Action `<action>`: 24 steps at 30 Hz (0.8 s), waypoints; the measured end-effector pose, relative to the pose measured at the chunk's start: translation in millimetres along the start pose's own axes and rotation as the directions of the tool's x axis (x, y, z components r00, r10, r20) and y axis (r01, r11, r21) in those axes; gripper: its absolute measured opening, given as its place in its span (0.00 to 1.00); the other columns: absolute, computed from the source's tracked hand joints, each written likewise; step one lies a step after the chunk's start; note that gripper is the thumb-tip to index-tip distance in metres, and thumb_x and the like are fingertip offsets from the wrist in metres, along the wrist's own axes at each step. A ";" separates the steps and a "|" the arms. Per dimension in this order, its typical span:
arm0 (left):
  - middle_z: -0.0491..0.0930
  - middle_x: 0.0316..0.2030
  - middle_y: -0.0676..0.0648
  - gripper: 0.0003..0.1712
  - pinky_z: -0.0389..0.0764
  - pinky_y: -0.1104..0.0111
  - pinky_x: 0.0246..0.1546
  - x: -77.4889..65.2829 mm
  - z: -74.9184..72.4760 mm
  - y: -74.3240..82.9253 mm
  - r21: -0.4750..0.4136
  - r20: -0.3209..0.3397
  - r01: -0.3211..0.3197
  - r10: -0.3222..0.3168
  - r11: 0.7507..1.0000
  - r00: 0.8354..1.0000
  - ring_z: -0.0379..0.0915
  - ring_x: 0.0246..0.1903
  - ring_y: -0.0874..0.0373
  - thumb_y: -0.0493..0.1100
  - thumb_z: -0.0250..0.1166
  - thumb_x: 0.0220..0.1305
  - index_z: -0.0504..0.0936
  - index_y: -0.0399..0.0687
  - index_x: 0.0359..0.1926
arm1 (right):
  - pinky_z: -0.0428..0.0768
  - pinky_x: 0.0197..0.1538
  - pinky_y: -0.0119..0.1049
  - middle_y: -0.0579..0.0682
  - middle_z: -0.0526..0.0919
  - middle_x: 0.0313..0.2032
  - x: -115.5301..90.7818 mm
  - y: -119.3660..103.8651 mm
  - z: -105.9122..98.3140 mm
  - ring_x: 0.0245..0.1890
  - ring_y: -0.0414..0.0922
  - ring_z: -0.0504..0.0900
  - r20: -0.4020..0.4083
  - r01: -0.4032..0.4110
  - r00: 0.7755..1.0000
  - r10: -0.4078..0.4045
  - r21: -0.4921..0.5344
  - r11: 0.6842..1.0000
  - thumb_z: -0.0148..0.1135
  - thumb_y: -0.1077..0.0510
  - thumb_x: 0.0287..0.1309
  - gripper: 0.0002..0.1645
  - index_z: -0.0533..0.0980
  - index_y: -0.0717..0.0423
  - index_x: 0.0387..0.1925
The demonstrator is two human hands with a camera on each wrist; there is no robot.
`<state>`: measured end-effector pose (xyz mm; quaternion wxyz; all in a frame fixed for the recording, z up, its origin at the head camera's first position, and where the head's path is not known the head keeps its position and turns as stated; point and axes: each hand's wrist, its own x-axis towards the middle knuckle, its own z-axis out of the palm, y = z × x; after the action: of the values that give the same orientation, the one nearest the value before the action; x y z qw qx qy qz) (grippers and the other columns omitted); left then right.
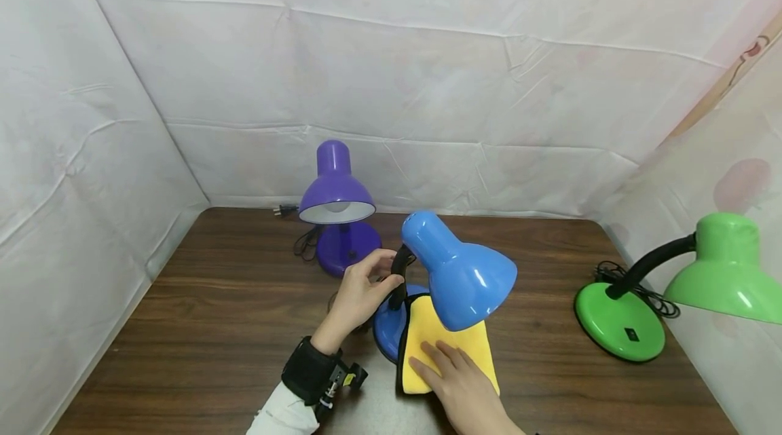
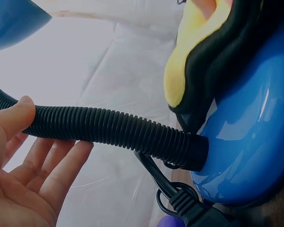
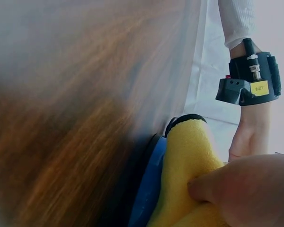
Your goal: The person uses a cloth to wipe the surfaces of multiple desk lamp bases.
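Observation:
A blue desk lamp (image 1: 470, 279) stands near the middle of the table, its shade tipped toward the right. My left hand (image 1: 365, 292) holds the lamp's black ribbed neck (image 2: 109, 125), the thumb on one side and the fingers on the other. Over part of the blue base (image 2: 255, 123) lies a yellow cloth (image 1: 421, 333) with a black edge and underside. With fingers spread, my right hand (image 1: 461, 384) presses on this cloth below the shade. In the right wrist view the cloth bulges beside the thumb (image 3: 203, 187).
A purple lamp (image 1: 336, 194) stands behind on the left, with its plug (image 1: 284, 210) beside it. At the right is a green lamp (image 1: 620, 323) with a coiled black cord (image 1: 656, 299). White sheeting (image 1: 391, 82) encloses the wooden table (image 1: 201, 326). A black plug (image 2: 189, 205) lies by the blue base.

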<state>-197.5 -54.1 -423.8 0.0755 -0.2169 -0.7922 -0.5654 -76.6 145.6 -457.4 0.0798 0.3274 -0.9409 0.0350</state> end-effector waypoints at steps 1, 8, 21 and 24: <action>0.82 0.35 0.53 0.17 0.82 0.71 0.34 -0.1 -0.1 0.2 -0.003 0.001 0.000 0.000 1.000 1.000 0.79 0.36 0.64 0.37 0.66 0.56 0.77 0.56 0.46 | 0.78 0.50 0.46 0.52 0.76 0.54 -1.1 -0.1 -0.4 0.51 0.51 0.76 0.008 0.000 1.000 0.000 0.002 1.000 0.61 0.64 0.53 0.27 0.73 0.42 0.56; 0.82 0.35 0.53 0.16 0.82 0.69 0.34 0.0 -0.3 -0.4 0.005 -0.004 -0.002 0.002 1.000 1.000 0.79 0.36 0.63 0.38 0.65 0.57 0.77 0.57 0.46 | 0.78 0.50 0.46 0.52 0.75 0.56 0.7 -1.3 1.1 0.55 0.52 0.74 -0.017 -0.014 1.000 0.014 -0.002 1.000 0.60 0.64 0.54 0.28 0.72 0.43 0.57; 0.83 0.35 0.50 0.16 0.82 0.67 0.34 -0.2 0.0 3.7 0.011 -0.001 -0.001 0.001 1.000 1.000 0.80 0.36 0.60 0.39 0.65 0.57 0.77 0.53 0.47 | 0.81 0.45 0.41 0.51 0.77 0.53 29.2 9.9 9.6 0.54 0.50 0.76 -0.143 -0.073 0.988 0.065 -0.048 0.996 0.63 0.69 0.48 0.27 0.75 0.45 0.51; 0.83 0.35 0.49 0.17 0.82 0.63 0.37 -1.0 1.3 4.3 0.001 -0.012 0.005 -0.005 1.000 1.000 0.80 0.36 0.58 0.38 0.66 0.56 0.77 0.51 0.47 | 0.82 0.41 0.38 0.51 0.79 0.51 37.9 16.1 12.6 0.52 0.50 0.78 -0.160 -0.082 0.985 0.069 -0.081 0.993 0.63 0.68 0.49 0.25 0.77 0.45 0.49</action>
<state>-194.6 -52.0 -420.9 0.0790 -0.2114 -0.7926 -0.5665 -117.5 133.6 -463.4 0.1663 0.2840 -0.9440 0.0227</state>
